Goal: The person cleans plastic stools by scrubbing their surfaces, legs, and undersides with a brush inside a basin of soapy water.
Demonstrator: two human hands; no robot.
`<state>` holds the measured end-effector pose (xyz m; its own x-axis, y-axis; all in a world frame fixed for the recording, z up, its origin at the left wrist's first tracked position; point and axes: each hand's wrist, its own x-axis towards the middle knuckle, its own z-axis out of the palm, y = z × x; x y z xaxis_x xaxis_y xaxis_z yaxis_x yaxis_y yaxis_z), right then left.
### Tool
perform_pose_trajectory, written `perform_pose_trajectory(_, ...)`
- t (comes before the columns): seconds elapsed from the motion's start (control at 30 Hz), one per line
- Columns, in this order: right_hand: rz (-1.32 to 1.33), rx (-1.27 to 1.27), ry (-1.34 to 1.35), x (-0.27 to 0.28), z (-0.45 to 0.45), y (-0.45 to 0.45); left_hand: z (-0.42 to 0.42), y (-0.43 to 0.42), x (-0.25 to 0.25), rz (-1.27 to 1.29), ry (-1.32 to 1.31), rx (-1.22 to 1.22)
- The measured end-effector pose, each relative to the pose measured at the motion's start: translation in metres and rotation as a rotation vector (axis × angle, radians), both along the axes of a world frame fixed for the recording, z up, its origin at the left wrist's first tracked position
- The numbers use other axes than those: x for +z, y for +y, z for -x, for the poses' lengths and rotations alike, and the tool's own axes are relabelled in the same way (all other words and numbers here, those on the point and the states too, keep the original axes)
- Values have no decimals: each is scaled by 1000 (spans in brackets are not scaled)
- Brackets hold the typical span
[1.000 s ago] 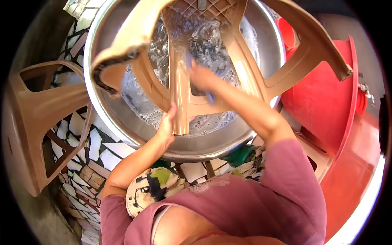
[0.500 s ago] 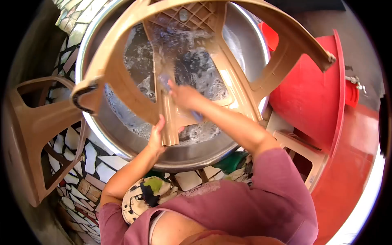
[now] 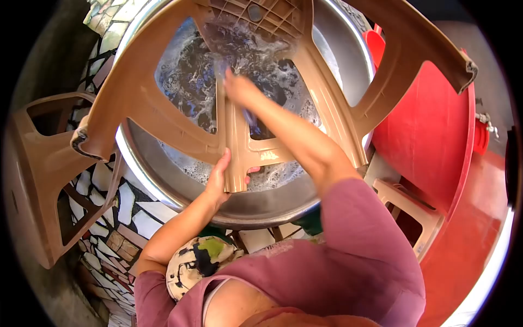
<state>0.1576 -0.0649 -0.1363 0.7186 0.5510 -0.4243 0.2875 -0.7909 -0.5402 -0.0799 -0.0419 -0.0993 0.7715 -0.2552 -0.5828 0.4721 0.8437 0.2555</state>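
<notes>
A brown plastic chair lies tilted in a wide metal basin of foamy water, its legs toward me. My left hand is wrapped round the lower end of one leg, thumb on top and fingertips showing on the far side. Over the same leg, higher up, my right hand is closed on a blue thing, smeared by motion; its ends show on both sides of the fist, and its kind is unclear. The chair's latticed seat reaches to the frame's top.
Another brown plastic chair stands at the left on broken-tile paving. To the right are a big red tub, a small red container and a beige plastic piece. A tap is at far right.
The chair has shifted and tipped, its lattice and right arm sitting farther right in view. My right hand has moved up along the leg with the blue thing. My left hand keeps its hold.
</notes>
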Motion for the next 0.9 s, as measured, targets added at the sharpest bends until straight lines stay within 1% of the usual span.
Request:
perform_pose_trajectory(0.03,63,77,68,36,33,-21,1,-1,-4,19,-19,-34)
perform_pose_trajectory(0.07,8,130,48,48,70,-47,-4,-6,8,-28,51,14)
perform_pose_trajectory(0.1,-48,181,25,52,92,-64,-6,-6,7,-17,55,16)
perform_pose_trajectory(0.17,-99,149,-32,34,92,-66,-3,-7,3,-29,53,-12)
perform_pose_trajectory(0.2,-85,80,-47,24,71,-50,-3,-4,6,-49,16,-28)
perform_pose_trajectory(0.23,11,14,-17,16,43,-23,-1,-1,2,-59,27,-29)
perform_pose_trajectory(0.27,-63,-34,41,-3,12,-4,1,1,-1,-29,-17,-36)
perform_pose_trajectory(0.3,-97,-69,46,-2,1,3,3,3,-1,5,-63,-42)
perform_pose_trajectory(0.33,-86,-42,-50,-5,10,3,1,1,1,-49,-63,2)
perform_pose_trajectory(0.37,-60,-17,-138,-6,26,-6,2,0,2,-40,-45,-4)
perform_pose_trajectory(0.4,-55,38,-53,9,52,-26,4,0,2,44,-49,31)
perform_pose_trajectory(0.43,-54,92,19,40,80,-47,2,-1,0,124,-66,66)
perform_pose_trajectory(0.47,42,7,303,89,105,-58,3,-2,-2,70,-61,84)
perform_pose_trajectory(0.5,133,-84,586,130,132,-67,4,-3,1,75,-61,71)
perform_pose_trajectory(0.57,-71,107,227,105,198,-105,7,3,10,113,23,72)
perform_pose_trajectory(0.6,-48,87,280,121,207,-102,3,13,2,263,-115,-19)
perform_pose_trajectory(0.63,-32,70,330,133,213,-100,4,12,-3,258,-110,-26)
perform_pose_trajectory(0.67,-79,64,216,115,216,-99,7,8,-8,171,-65,42)
perform_pose_trajectory(0.7,-116,66,181,106,202,-98,8,-2,-5,81,-22,112)
perform_pose_trajectory(0.73,-130,8,125,90,181,-81,11,-3,-26,-89,4,147)
perform_pose_trajectory(0.77,-60,-51,120,82,157,-65,12,-6,-16,-89,12,135)
perform_pose_trajectory(0.8,-87,-83,120,75,153,-63,6,-7,4,-149,28,149)
perform_pose_trajectory(0.83,-88,-108,145,60,149,-39,2,14,-2,-187,71,168)
perform_pose_trajectory(0.87,-69,-90,183,65,169,-50,7,19,-11,-65,112,118)
perform_pose_trajectory(0.9,-41,-75,229,87,202,-70,10,16,-9,-56,131,105)
